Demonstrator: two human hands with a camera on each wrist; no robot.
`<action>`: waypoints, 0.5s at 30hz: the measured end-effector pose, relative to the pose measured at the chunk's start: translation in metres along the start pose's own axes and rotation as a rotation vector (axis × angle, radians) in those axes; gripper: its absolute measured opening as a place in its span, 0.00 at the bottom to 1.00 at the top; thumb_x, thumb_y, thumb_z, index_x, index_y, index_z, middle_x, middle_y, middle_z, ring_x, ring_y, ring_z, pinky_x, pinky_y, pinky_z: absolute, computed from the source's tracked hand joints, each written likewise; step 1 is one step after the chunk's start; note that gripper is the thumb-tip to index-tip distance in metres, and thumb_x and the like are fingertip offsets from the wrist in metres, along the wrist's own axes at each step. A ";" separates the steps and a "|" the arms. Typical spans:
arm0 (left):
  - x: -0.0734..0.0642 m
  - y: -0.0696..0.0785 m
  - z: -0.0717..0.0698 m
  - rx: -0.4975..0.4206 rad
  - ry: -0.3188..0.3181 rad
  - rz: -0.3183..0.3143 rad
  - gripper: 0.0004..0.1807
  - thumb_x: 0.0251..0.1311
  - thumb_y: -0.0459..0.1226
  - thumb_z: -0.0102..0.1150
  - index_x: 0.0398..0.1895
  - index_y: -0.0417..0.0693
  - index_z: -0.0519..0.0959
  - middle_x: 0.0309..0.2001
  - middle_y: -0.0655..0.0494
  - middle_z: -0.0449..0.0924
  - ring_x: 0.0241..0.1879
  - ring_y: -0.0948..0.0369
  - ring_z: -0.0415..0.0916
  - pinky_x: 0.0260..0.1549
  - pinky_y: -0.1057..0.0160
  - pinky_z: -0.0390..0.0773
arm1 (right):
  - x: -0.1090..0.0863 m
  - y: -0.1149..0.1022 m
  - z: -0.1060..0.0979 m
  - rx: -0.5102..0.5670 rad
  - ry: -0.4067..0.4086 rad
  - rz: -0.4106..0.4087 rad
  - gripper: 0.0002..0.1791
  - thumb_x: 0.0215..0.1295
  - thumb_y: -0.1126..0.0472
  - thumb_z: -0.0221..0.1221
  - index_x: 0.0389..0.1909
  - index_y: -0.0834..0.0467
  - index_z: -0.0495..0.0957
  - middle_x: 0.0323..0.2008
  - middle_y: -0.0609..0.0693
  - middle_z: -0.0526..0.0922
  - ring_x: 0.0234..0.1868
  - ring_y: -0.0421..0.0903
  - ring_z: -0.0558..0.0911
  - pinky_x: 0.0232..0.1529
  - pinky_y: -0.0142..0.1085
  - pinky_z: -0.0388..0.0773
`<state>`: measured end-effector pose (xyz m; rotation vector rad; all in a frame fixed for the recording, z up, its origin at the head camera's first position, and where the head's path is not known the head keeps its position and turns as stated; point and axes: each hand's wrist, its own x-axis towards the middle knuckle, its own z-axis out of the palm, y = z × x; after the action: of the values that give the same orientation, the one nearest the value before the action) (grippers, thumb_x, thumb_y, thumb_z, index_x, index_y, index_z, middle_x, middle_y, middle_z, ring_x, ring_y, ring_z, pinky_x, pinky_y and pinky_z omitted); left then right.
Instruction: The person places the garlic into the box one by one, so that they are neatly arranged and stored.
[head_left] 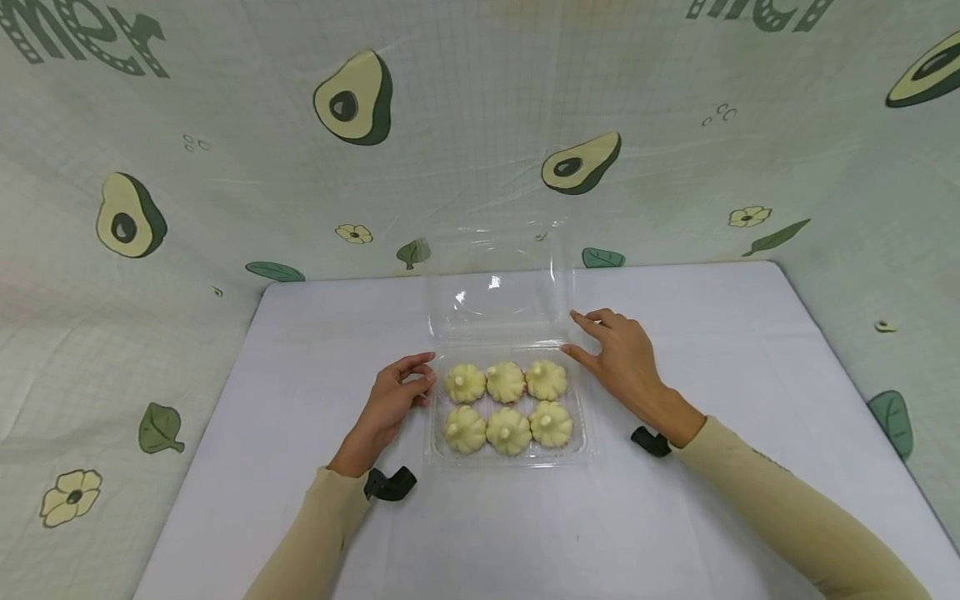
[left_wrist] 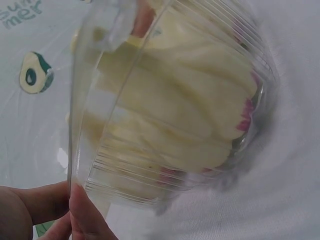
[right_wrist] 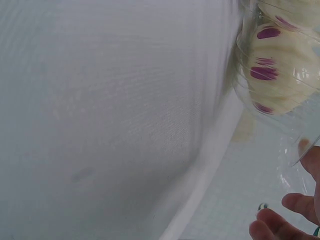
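A clear plastic clamshell box (head_left: 507, 460) lies on the table with its lid (head_left: 498, 292) raised at the back. Inside its base sit several pale garlic bulbs (head_left: 509, 431) in two rows; purple streaks show on the bulbs (right_wrist: 265, 73) in the right wrist view. At the box's left side, my left hand (head_left: 392, 396) pinches the rim between thumb and fingers (left_wrist: 87, 215). My right hand (head_left: 624, 354) is at the back right corner, its fingers spread. Its thumb touches the rim near the hinge, while the index fingertip is close to the lid's lower edge.
A white cloth covers the table (head_left: 315, 358). Behind it hangs a pale curtain (head_left: 465, 108) printed with avocados and leaves, which also runs along both sides. Black wrist-camera mounts (head_left: 392, 484) stick out by both wrists, close above the table.
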<state>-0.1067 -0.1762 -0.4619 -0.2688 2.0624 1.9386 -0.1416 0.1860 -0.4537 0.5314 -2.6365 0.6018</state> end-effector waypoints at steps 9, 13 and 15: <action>0.001 0.000 0.000 -0.003 -0.001 -0.003 0.25 0.76 0.29 0.59 0.73 0.35 0.72 0.47 0.53 0.76 0.33 0.64 0.75 0.29 0.69 0.79 | -0.001 0.000 0.001 -0.006 0.047 -0.023 0.32 0.54 0.51 0.80 0.58 0.62 0.87 0.47 0.63 0.87 0.39 0.62 0.85 0.42 0.56 0.81; 0.000 0.000 0.001 -0.006 0.003 -0.006 0.25 0.76 0.29 0.59 0.73 0.35 0.72 0.46 0.53 0.76 0.33 0.64 0.75 0.29 0.69 0.79 | -0.002 -0.001 0.002 -0.010 0.071 -0.032 0.32 0.53 0.51 0.81 0.57 0.63 0.88 0.46 0.63 0.87 0.38 0.62 0.85 0.41 0.56 0.81; 0.000 0.000 0.001 -0.007 0.004 -0.004 0.25 0.76 0.29 0.59 0.73 0.35 0.73 0.46 0.53 0.76 0.33 0.64 0.75 0.29 0.69 0.78 | -0.002 -0.001 0.002 -0.010 0.084 -0.037 0.32 0.53 0.51 0.81 0.56 0.63 0.88 0.46 0.63 0.88 0.37 0.61 0.85 0.40 0.55 0.81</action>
<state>-0.1065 -0.1755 -0.4616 -0.2784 2.0564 1.9441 -0.1399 0.1847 -0.4557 0.5390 -2.5443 0.5860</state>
